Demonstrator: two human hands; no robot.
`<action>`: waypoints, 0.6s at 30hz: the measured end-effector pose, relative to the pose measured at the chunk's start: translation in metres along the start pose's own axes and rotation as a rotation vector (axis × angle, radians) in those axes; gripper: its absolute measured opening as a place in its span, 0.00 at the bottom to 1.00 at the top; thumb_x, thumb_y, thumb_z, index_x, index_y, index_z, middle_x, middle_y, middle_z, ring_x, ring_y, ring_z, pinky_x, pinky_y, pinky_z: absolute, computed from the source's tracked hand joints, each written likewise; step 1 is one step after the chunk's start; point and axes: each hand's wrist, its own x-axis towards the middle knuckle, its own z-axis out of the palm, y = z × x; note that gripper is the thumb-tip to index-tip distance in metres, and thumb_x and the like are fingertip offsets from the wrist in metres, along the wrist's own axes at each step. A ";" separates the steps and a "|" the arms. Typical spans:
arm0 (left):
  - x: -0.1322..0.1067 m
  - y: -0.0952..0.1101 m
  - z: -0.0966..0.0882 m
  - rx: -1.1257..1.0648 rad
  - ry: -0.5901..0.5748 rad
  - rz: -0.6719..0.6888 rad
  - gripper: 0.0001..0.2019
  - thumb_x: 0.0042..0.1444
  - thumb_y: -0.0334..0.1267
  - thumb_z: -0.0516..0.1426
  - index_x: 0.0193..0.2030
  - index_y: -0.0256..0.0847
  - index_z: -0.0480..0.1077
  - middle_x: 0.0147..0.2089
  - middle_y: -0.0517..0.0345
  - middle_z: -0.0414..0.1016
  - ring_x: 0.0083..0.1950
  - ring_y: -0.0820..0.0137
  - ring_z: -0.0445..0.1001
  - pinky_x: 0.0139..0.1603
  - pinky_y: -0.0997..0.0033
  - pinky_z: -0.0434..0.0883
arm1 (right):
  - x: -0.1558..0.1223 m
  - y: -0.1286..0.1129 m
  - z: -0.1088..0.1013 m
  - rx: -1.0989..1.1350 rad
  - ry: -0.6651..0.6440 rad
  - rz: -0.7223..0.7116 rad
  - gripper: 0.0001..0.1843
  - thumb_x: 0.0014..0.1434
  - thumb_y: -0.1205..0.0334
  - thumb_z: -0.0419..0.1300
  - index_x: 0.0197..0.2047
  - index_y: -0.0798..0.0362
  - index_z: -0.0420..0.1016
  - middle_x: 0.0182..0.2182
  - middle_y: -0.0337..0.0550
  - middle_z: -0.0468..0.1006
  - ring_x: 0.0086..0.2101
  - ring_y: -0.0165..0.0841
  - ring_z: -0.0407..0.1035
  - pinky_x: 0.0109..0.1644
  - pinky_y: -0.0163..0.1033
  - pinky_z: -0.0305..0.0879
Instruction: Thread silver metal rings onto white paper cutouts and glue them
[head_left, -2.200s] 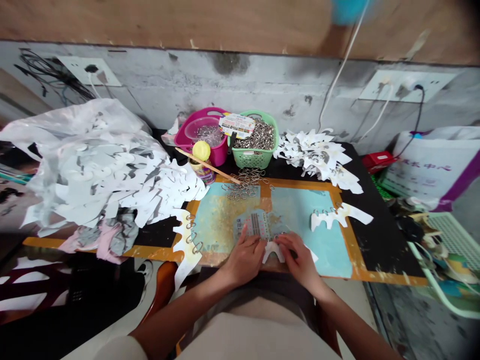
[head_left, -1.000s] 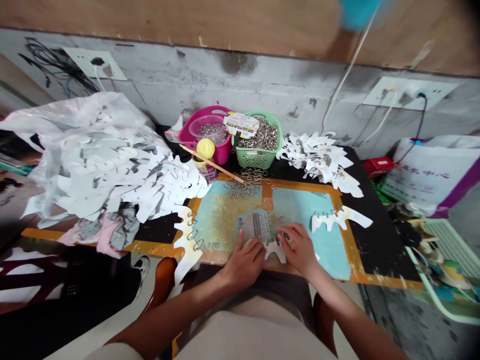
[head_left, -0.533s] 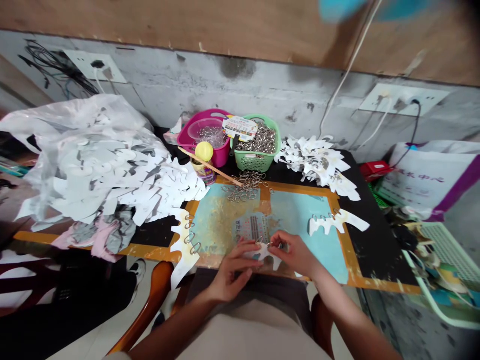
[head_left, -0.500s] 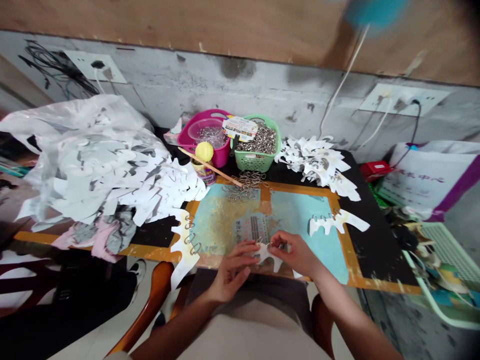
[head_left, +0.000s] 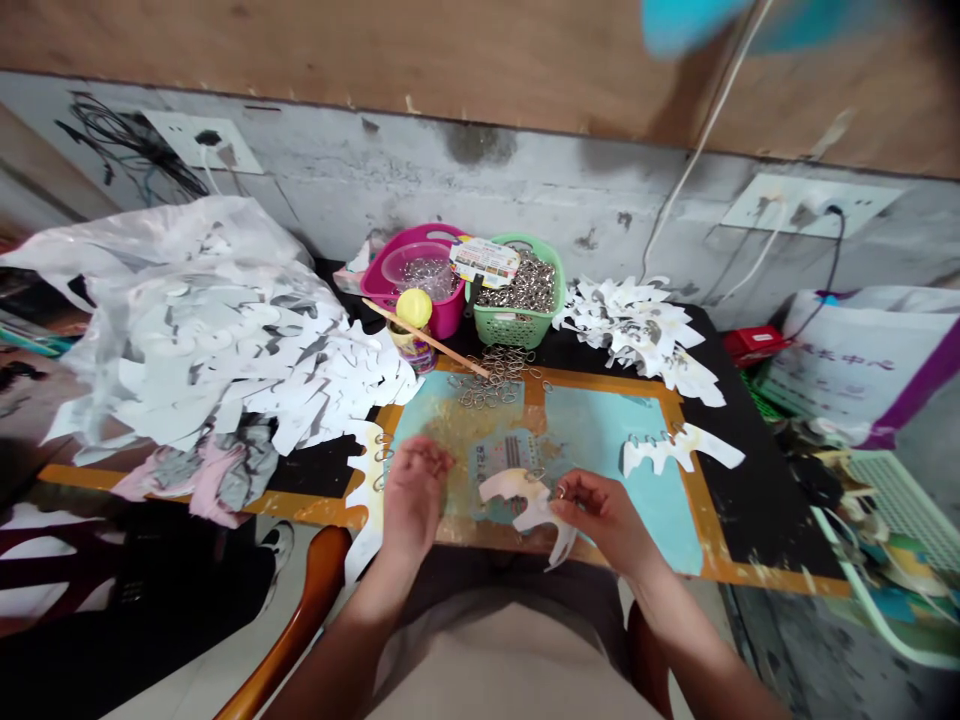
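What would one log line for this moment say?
left hand: over mat | right hand: holds white cutout | green basket: rings

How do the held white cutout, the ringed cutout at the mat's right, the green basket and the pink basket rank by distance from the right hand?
1. white cutout: pinched in the right hand itself.
2. ringed cutout: on the mat, right of the hand.
3. green basket: at the back, middle.
4. pink basket: at the back, left of the green one.
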 end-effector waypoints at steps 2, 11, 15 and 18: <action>-0.017 0.000 0.008 0.155 -0.170 -0.108 0.12 0.52 0.45 0.66 0.32 0.37 0.75 0.29 0.58 0.73 0.32 0.72 0.71 0.38 0.74 0.70 | -0.004 0.000 -0.001 0.002 0.027 -0.021 0.12 0.55 0.54 0.68 0.32 0.53 0.73 0.26 0.36 0.72 0.30 0.30 0.67 0.34 0.33 0.61; -0.041 -0.017 0.066 0.280 -0.194 -0.417 0.23 0.49 0.55 0.65 0.26 0.37 0.63 0.23 0.65 0.62 0.23 0.79 0.62 0.23 0.80 0.66 | -0.008 0.001 0.005 -0.041 0.106 -0.171 0.14 0.62 0.50 0.61 0.44 0.51 0.75 0.37 0.45 0.77 0.38 0.36 0.72 0.41 0.39 0.69; -0.033 -0.011 0.066 0.308 -0.256 -0.473 0.24 0.47 0.56 0.66 0.26 0.37 0.64 0.23 0.65 0.62 0.26 0.76 0.67 0.26 0.76 0.73 | -0.009 -0.008 -0.001 -0.395 0.249 -0.374 0.13 0.61 0.57 0.63 0.49 0.46 0.76 0.43 0.46 0.76 0.45 0.39 0.71 0.49 0.44 0.69; -0.037 -0.012 0.062 0.302 -0.289 -0.535 0.23 0.49 0.58 0.64 0.30 0.38 0.65 0.23 0.66 0.61 0.24 0.77 0.66 0.23 0.73 0.75 | -0.008 -0.014 0.000 -0.581 0.214 -0.509 0.06 0.62 0.61 0.62 0.43 0.46 0.79 0.40 0.46 0.75 0.43 0.38 0.70 0.46 0.43 0.69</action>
